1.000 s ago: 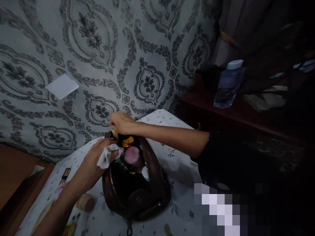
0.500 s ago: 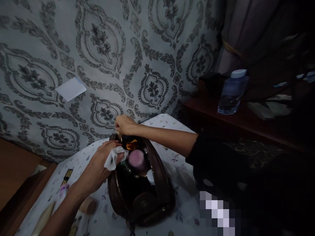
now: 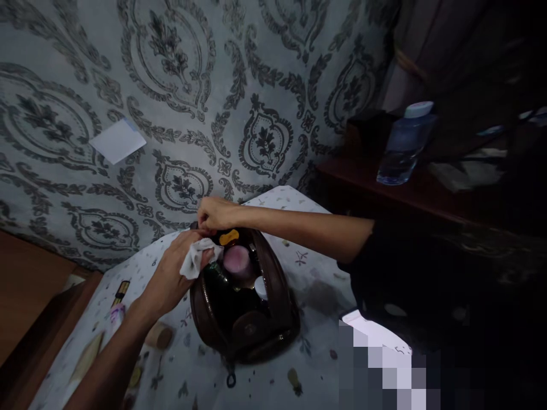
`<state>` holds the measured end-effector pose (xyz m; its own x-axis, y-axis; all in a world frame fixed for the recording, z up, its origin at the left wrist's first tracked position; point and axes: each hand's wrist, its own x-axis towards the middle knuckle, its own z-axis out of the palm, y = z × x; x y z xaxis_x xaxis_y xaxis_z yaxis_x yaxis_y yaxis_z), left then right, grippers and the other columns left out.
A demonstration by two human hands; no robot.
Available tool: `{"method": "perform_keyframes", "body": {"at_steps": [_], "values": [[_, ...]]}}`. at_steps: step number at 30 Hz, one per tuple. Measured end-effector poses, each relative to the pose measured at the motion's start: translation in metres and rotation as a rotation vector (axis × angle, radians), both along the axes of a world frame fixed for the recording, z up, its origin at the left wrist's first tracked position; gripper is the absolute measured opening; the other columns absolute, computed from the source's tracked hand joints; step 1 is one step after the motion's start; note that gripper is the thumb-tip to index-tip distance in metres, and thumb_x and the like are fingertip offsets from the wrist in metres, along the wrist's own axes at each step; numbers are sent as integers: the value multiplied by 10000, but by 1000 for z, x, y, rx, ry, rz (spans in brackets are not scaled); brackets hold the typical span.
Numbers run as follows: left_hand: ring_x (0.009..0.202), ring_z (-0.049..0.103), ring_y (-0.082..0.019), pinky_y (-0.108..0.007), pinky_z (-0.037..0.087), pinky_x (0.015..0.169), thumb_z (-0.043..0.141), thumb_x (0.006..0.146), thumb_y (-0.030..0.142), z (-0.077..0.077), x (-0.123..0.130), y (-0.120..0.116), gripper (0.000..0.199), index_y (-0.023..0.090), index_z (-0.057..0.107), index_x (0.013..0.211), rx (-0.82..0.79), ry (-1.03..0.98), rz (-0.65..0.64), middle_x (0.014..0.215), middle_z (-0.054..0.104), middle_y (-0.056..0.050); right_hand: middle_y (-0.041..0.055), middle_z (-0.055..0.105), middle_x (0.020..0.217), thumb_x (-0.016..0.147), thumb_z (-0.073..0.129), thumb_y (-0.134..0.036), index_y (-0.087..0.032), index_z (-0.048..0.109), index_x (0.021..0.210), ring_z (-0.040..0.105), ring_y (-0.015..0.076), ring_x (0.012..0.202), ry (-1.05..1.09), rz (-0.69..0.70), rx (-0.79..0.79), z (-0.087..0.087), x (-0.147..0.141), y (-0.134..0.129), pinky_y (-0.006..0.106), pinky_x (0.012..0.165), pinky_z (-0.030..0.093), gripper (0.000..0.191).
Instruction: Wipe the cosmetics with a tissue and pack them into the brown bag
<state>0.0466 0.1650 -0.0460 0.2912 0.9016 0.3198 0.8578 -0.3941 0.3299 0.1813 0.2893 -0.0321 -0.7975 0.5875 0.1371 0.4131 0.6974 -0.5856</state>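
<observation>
An open dark brown bag (image 3: 277, 273) with a zipped edge sits on the white patterned cloth (image 3: 316, 353). My left hand (image 3: 177, 265) is closed around a crumpled white tissue (image 3: 196, 257) at the bag's left rim. Across the bag's far end, my right hand (image 3: 217, 213) has its fingers curled down at the rim; what they grip is hidden. Inside the bag are a pink-topped round container (image 3: 237, 261), a yellow-orange item (image 3: 229, 237) and a white cap (image 3: 260, 288). The bag's deeper inside is too dark to make out.
Left of the bag lie a beige cylinder (image 3: 159, 336), a purple-white tube (image 3: 117, 316) and a black-and-gold item (image 3: 122, 291). A clear bottle (image 3: 401, 148) stands on the dark red furniture (image 3: 363, 173) at right. Patterned wallpaper (image 3: 231, 85) with a white card (image 3: 118, 140) rises behind.
The view has tilted down slightly, so everything sits higher. My right fingers have lowered towards the bag's far rim, near my left fingertips. The left hand still holds the tissue.
</observation>
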Motion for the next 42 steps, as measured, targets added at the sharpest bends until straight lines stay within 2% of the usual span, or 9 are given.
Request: {"method": "perform_keyframes", "body": {"at_steps": [2,5,10,14,20,26,31,37,42], "values": [[987,619,-236,-340,468,882,487,924,444,-3,-4,-1,321,190,641,1046,-1,-81,50,1068,679,-83,-3,666,606,804,585,-83,-91,760,853,658,103,650,-8,16,-57,-5,-3,2,135,535,414,182],[920,619,-214,-313,476,846,449,937,484,-5,-10,-4,390,197,643,1117,4,-220,123,1032,685,-58,-16,653,583,792,628,-116,-108,772,873,646,109,637,-8,60,-43,-10,-6,6,140,520,410,165],[886,598,-207,-300,487,846,429,926,550,-5,-15,-9,445,203,684,1038,65,-382,209,959,680,-43,6,680,624,793,632,-123,-88,777,893,615,97,595,9,65,-13,-14,-6,10,143,519,409,180],[797,594,-214,-314,511,791,458,891,593,-9,-19,-16,473,196,706,956,96,-406,290,786,659,-31,11,709,684,782,634,-126,-99,784,953,616,96,611,-9,119,-27,-18,-4,14,146,540,413,229],[931,614,-238,-325,512,871,463,895,583,-13,-24,-25,465,210,717,1008,77,-413,232,930,704,-54,-21,740,759,731,604,-23,-150,802,964,615,95,715,26,331,114,-21,-3,17,148,619,392,331],[768,611,-196,-296,514,762,450,916,568,-14,-27,-29,476,201,710,1071,52,-413,228,843,696,-30,-30,693,703,725,601,-66,-146,803,879,550,90,649,27,259,139,-23,-1,19,172,586,354,266],[697,570,-180,-284,485,697,450,926,561,-17,-32,-34,465,208,704,1090,20,-415,236,772,661,-7,-31,659,696,691,524,-6,-134,787,874,538,88,653,2,303,95,-22,1,17,171,590,356,346],[733,550,-190,-298,462,727,424,939,538,-18,-41,-42,454,198,705,1043,26,-391,238,758,637,-18,-30,632,682,648,461,21,-115,756,870,529,80,610,18,250,-120,-24,1,13,158,540,362,394],[791,567,-190,-293,461,753,427,931,547,-22,-53,-50,456,201,703,1041,13,-387,256,815,656,-22,-27,613,667,710,502,-41,-106,735,847,508,81,601,1,259,-122,-18,2,6,167,551,378,278]]}}
